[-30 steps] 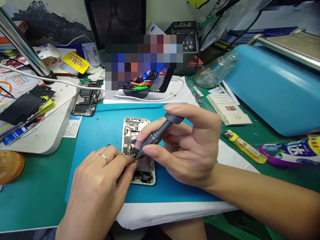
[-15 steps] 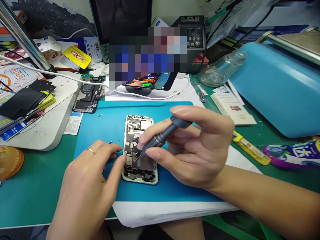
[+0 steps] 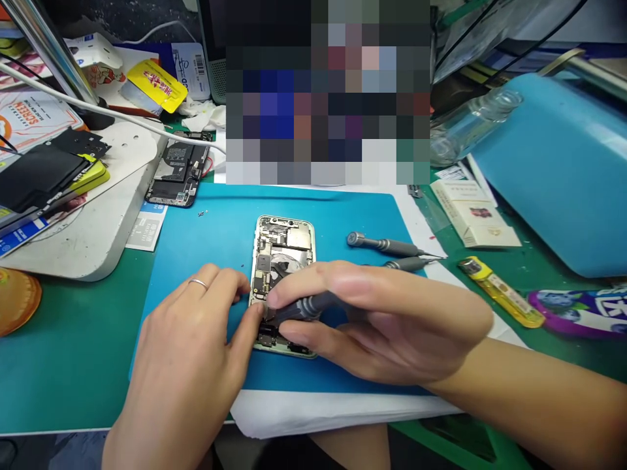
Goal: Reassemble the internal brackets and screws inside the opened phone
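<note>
An opened phone (image 3: 300, 236) with bare circuit boards lies on a blue mat (image 3: 215, 238). My left hand (image 3: 193, 346), a ring on one finger, rests at the phone's left edge; its thumb presses on the frame and the other fingers are curled. Between thumb and fingers my right hand (image 3: 396, 320) grips a dark grey screwdriver (image 3: 309, 305), tilted low over the lower half of the phone. Its tip is hidden near my left thumb. Two other grey screwdrivers, one whole (image 3: 386, 245) and one partly covered by my right hand, lie on the mat's right side.
Tiny screws (image 3: 202, 213) lie on the mat's upper left. Behind them is another opened phone (image 3: 179, 170). A white stand base (image 3: 105, 248) is at left. At right are a white box (image 3: 475, 212), a yellow cutter-like item (image 3: 499, 294), a purple packet (image 3: 582, 313) and a glass jar (image 3: 484, 124).
The screwdriver in my right hand has tipped lower, and its tip has gone out of sight. Two screwdrivers on the mat have come into view. My left hand stays at the phone's edge.
</note>
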A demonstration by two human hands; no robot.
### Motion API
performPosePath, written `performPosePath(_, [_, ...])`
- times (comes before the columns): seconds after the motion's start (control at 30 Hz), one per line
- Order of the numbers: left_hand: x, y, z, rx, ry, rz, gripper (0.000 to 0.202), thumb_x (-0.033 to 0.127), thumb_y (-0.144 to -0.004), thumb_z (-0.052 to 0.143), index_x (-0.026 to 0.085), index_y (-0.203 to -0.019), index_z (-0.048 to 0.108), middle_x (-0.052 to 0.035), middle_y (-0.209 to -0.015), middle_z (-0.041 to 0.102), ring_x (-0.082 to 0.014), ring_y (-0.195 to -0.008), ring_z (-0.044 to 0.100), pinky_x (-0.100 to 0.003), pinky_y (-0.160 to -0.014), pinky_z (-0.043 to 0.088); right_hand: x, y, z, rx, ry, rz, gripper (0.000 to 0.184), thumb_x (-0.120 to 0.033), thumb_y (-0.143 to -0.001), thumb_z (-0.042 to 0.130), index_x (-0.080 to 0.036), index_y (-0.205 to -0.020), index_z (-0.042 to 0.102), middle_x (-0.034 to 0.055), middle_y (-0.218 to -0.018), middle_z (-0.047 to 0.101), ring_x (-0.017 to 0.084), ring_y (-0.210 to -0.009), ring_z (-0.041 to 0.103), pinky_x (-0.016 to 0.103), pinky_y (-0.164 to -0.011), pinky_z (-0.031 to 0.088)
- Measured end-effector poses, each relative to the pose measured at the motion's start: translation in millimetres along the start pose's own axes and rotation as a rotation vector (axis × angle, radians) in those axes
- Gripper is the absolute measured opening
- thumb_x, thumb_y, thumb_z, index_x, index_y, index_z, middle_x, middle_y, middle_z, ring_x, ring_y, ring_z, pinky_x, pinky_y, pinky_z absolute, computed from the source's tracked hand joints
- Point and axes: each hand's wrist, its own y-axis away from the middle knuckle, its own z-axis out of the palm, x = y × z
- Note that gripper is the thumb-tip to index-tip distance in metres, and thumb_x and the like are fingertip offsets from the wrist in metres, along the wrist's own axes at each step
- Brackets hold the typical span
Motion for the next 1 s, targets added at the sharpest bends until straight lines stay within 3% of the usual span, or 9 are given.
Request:
performPosePath(0.33, [-1.2,-2.3,0.9,0.026,-0.02,0.049,0.008,0.026,-0.098,0.051,0.025,-0.09,0.053,0.0021,-0.081,0.056,-0.0151,-0.056,0.044,-0.029,-0.053,0.028,2.7,0.3,0.6,-0.002,0.01,0.006,0.07,-0.012,-0.098,0.063,-0.031,-0.157,0.032,0.0069,-0.123,0.074,0.015,-0.098,0.075,0.026,-0.084,0.066])
performPosePath(0.53, [0.4,-1.7,1.2,0.028,-0.034,0.057,0.005,0.026,-0.098,0.054,0.025,-0.093,0.055,0.0017,-0.083,0.057,-0.0152,-0.055,0.044,-0.028,-0.051,0.028,4.8,1.0,-1.6,-0.042,0.009,-0.019,0.061,-0.008,-0.096,0.063,-0.03,-0.149,0.042,0.0059,-0.124,0.073,0.015,-0.101,0.074,0.026,-0.082,0.067])
performPosePath(0.77, [0.2,-3.4,1.6,0.038,-0.029,0.058,0.006,0.024,-0.098,0.055,0.024,-0.092,0.054,0.0017,-0.083,0.058,-0.0156,-0.056,0.046,-0.028,-0.051,0.028,5.5,2.9,-2.1,-0.045,-0.016,-0.017,0.075,-0.004,-0.094,0.064,-0.028,-0.157,0.033,0.0058,-0.124,0.073,0.014,-0.104,0.074,0.024,-0.085,0.066])
performPosePath(1.0, [0.3,-1.5,0.8,0.005,-0.017,0.044,0.007,0.025,-0.099,0.056,0.025,-0.092,0.053,0.0011,-0.085,0.058,-0.0172,-0.063,0.05,-0.029,-0.054,0.029,5.4,0.8,-2.7,-0.059,0.012,-0.03,0.065,-0.006,-0.094,0.065,-0.029,-0.151,0.043,0.0055,-0.124,0.074,0.015,-0.106,0.074,0.026,-0.088,0.066])
